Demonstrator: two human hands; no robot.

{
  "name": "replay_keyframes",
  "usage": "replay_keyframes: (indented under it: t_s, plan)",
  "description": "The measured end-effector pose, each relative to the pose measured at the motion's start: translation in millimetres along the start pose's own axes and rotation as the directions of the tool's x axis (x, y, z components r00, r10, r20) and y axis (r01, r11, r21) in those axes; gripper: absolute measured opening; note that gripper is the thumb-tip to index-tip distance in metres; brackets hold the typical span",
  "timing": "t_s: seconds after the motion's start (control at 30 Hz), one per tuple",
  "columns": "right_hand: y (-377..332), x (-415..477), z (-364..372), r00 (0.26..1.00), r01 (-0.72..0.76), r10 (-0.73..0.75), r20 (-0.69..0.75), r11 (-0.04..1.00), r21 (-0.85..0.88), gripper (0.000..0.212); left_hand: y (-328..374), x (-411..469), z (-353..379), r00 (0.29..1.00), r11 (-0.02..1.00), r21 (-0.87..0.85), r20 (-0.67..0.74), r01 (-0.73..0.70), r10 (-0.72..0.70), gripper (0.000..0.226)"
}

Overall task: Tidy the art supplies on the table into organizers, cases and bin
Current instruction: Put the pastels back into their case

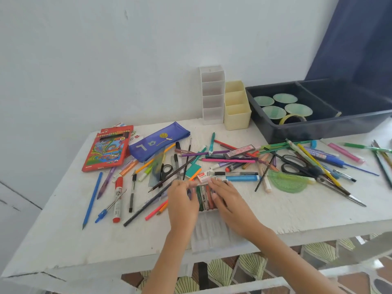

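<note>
A clear ribbed case (209, 232) lies at the near edge of the white table (63, 240). Its long axis runs from the person toward the wall. The coloured sticks (204, 198) inside it lie the same way. The right hand (228, 200) rests flat on them with its fingers straight. The left hand (183, 201) curls at the case's far left corner, too blurred to tell whether it grips. A small staples box (204, 177) sits just beyond the fingertips
</note>
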State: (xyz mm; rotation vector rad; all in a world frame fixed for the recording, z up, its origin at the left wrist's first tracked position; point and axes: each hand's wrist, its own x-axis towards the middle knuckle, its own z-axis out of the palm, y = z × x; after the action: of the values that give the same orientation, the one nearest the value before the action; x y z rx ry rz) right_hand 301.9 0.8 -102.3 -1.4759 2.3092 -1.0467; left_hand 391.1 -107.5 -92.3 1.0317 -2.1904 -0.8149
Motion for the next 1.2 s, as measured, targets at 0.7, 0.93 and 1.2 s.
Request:
replay_keyframes:
  t_s: [0.7,0.93,1.2]
  plan:
    - [85.6,25.4,-81.8,0.967,-0.165,0.125,-0.223,0.971,-0.171,0.032,65.9,46.4,87.0,0.970,0.984,-0.048,0.169,-0.171,0.177,0.017]
    - [108.8,39.2,-104.1,0.955,-0.213,0.174,-0.239,0.965,-0.150,0.031,72.5,61.3,106.4,0.912,0.950,-0.014,0.276,-0.313,0.304,0.032]
    - [128.9,48.2,-113.9,0.928,-0.221,0.182,-0.325,0.971,-0.089,0.029,82.9,72.3,127.6,0.888,0.895,0.169,0.295,-0.413,0.354,0.032]
